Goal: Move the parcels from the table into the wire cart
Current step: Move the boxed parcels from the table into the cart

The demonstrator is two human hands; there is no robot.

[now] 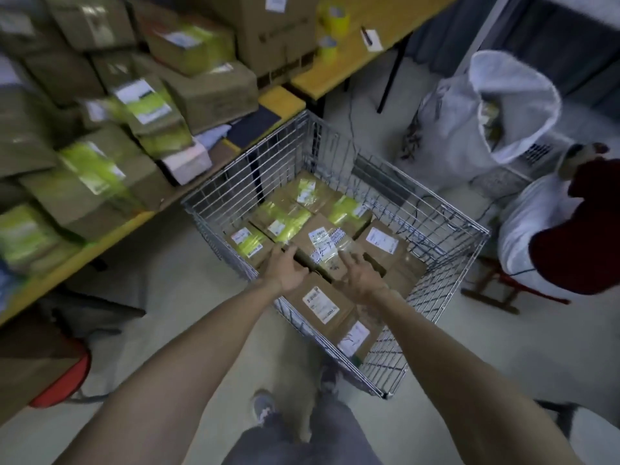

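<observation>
The wire cart (423,200) stands on the floor in front of me, its bottom covered with several brown parcels, some wrapped in yellow-green tape. Both my arms reach down into it. My left hand (287,268) curls its fingers round the left edge of a brown parcel (327,245) that carries white labels and lies on top of the others. My right hand (360,275) lies with spread fingers on that parcel's near right corner. On the yellow table (100,239) to the left, many more parcels (208,92) are stacked, blurred.
A big white sack (469,122) stands open behind the cart on the right. A person in a dark red top (577,246) bends over another white sack at the far right. A red stool (63,380) sits under the table. Yellow tape rolls (335,16) lie on the far table.
</observation>
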